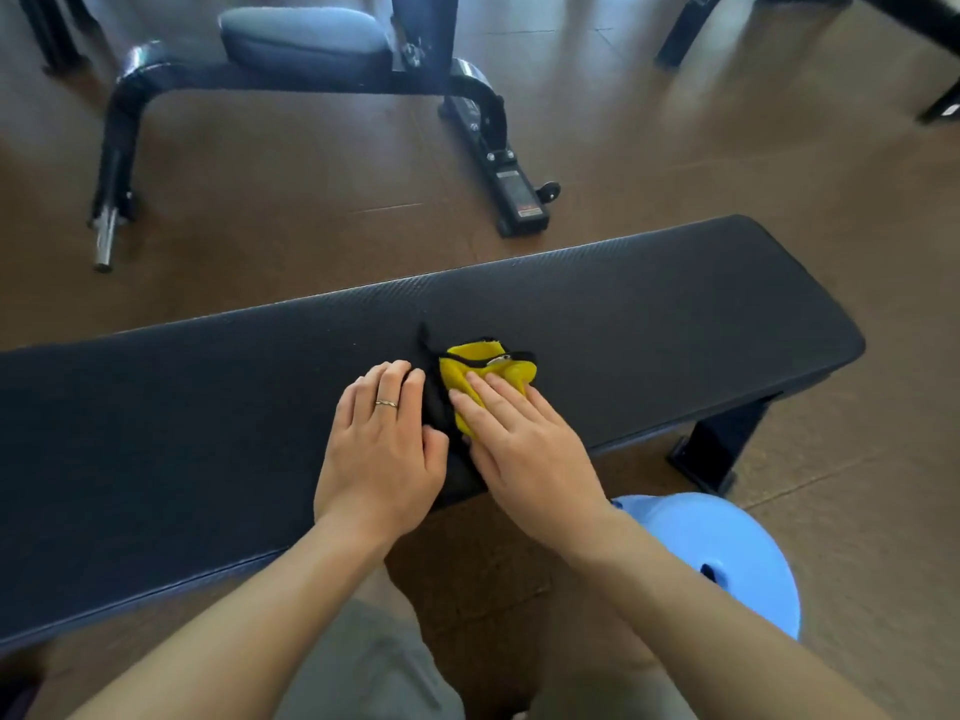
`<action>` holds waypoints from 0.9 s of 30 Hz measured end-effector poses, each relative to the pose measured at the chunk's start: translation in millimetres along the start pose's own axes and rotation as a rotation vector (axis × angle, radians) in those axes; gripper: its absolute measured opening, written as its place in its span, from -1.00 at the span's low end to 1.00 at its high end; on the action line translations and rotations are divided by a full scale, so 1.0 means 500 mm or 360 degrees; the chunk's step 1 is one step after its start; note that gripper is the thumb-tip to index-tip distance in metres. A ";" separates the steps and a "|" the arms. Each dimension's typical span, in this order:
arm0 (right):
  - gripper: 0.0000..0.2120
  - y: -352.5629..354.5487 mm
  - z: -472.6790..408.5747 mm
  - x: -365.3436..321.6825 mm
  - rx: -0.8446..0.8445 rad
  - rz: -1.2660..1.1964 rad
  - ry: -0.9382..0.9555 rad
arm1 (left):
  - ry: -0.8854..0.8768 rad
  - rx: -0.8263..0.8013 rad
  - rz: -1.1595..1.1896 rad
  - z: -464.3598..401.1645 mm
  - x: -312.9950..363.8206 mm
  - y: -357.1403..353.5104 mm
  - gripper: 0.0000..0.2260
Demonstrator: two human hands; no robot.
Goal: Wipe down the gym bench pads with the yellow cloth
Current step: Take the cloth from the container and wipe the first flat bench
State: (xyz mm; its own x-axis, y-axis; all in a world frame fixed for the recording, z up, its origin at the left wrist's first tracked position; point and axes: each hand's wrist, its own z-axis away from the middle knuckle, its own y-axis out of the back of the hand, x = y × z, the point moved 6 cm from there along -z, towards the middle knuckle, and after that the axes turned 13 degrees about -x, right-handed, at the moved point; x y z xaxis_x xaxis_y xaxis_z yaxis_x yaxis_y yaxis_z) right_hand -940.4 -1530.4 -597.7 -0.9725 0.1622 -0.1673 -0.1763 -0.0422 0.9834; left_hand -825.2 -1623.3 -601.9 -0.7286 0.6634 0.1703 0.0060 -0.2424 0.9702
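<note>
Nearest, a blue stool (pixel 727 558) stands by the person's right forearm. Beyond it, both hands lie on the long black desk (pixel 649 324), its padded top. The left hand (pixel 382 444) rests flat, fingers straight and together, a ring (pixel 386 404) on one finger. The right hand (pixel 519 444) presses straight fingers onto the yellow cloth (pixel 483 374), bunched at the pad's middle, just beside the left hand. Farther off, on the brown floor (pixel 311 200), stands another bench (pixel 306 39) with a grey pad.

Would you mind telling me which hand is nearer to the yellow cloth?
Right. The right hand rests flat on the yellow cloth, fingers on top. The left hand lies beside it on the bench pad, just left of the cloth.
</note>
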 end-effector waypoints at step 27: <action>-0.55 0.088 -0.294 0.405 0.0067 -0.0017 -0.0303 | 0.0046 0.0135 0.0057 0.002 0.007 0.005 -0.49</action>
State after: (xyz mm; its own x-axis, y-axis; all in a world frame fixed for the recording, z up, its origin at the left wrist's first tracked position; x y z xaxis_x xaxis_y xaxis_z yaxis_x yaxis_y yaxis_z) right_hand -1167.6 -1644.2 -598.6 -0.9235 0.3461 -0.1655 -0.1761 0.0010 0.9844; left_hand -827.1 -1620.9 -598.5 -0.7465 0.6342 0.2013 0.0896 -0.2039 0.9749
